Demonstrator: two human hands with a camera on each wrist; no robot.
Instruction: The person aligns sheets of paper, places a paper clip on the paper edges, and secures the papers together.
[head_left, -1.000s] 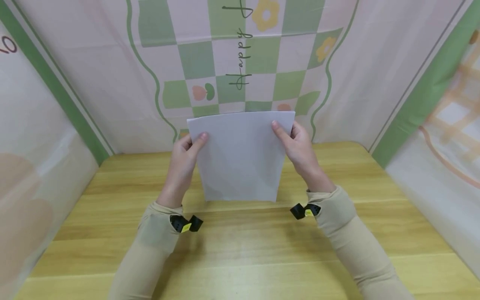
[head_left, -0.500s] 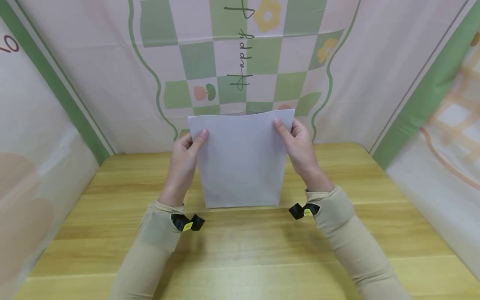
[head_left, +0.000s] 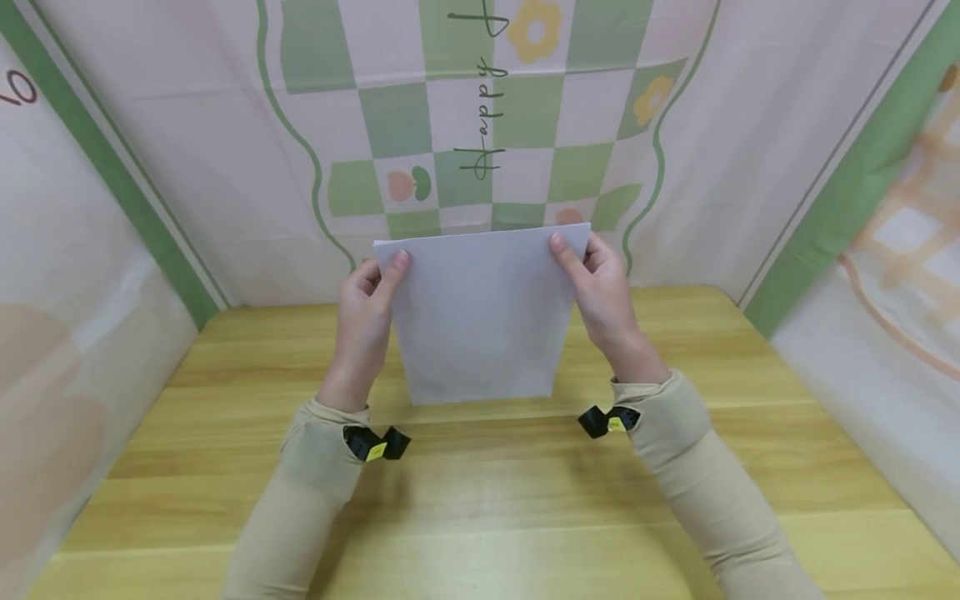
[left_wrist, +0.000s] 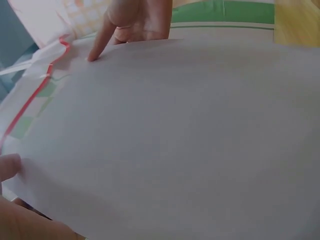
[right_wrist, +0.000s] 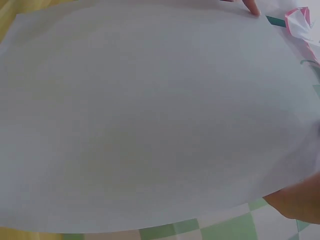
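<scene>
Both hands hold up a blank white sheet of paper [head_left: 480, 325] above the table in the head view. My left hand [head_left: 365, 317] pinches it near its upper left corner, thumb on the near face and fingers behind. At the upper right corner, my right hand [head_left: 603, 300] pinches it the same way, a little higher. The paper [left_wrist: 175, 130] fills most of the left wrist view, with the right hand [left_wrist: 140, 20] at its far edge. In the right wrist view the paper [right_wrist: 150, 120] spreads nearly across the frame, and part of the right hand [right_wrist: 297, 200] shows at the lower right.
A wood-grain table [head_left: 480, 508] lies below the paper. Behind it hangs a cloth [head_left: 525, 108] with green checks, flowers and lettering, and further printed cloth encloses both sides. Each wrist carries a small black camera [head_left: 375, 443] over a beige sleeve [head_left: 300, 508].
The paper's lower edge swung nearer, then back up. Its top edge, which sagged half a second ago, is now straight. The left thumb has shifted slightly up and outward; both grips stay.
</scene>
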